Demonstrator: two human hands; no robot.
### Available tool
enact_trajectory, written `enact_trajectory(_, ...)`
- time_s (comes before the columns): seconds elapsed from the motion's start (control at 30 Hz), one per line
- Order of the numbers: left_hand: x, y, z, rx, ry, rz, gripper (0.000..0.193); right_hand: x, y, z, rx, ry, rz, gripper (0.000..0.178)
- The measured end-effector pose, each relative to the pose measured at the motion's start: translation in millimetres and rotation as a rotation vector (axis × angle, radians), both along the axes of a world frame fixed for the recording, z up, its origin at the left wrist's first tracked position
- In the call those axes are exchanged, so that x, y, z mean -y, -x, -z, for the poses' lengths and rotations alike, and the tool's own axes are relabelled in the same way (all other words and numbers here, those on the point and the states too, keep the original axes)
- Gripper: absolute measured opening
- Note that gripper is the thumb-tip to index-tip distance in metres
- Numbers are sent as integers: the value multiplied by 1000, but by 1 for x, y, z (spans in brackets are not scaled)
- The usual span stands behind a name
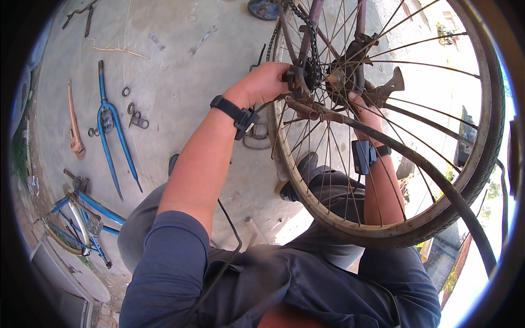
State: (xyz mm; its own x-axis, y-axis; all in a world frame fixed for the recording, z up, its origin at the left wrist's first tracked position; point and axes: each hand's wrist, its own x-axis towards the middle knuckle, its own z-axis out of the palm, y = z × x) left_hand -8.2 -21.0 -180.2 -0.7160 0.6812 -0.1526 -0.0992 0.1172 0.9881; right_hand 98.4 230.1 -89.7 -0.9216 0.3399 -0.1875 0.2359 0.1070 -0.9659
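A bicycle rear wheel (pixel 350 240) with a dark tyre and thin spokes stands in front of me, set in a rusty purplish frame (pixel 314 19). Beside the hub, my left hand (pixel 265 82) has its fingers curled at the frame end near the axle; what the fingertips grip is hidden. A dark chain (pixel 314 46) runs over the sprocket just right of that hand. My right hand (pixel 365 111) is seen through the spokes on the hub's other side, thumb up by a rusty metal bracket (pixel 389 90). Its other fingers are mostly hidden, with the hand closed round something unclear.
On the concrete floor at left lie a blue fork (pixel 104 109), a rusty pipe wrench (pixel 76 145), an open-end wrench (pixel 203 40) and several metal rings (pixel 126 91). A blue frame (pixel 101 208) lies nearer. A curved dark bar (pixel 437 177) crosses the wheel. A shoe (pixel 263 9) shows at top.
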Motion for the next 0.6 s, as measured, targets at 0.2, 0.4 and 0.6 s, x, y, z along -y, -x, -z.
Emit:
enact_trajectory(0.2,-3,0,2,20,-42,-12,29,-3,1,0,38,-85,-17,64)
enact_trajectory(0.4,-8,2,12,57,-124,12,21,-4,1,6,3,-14,22,65)
enact_trajectory(0.6,-8,4,38,-242,148,-162,20,-12,0,11,-21,-19,-68,60)
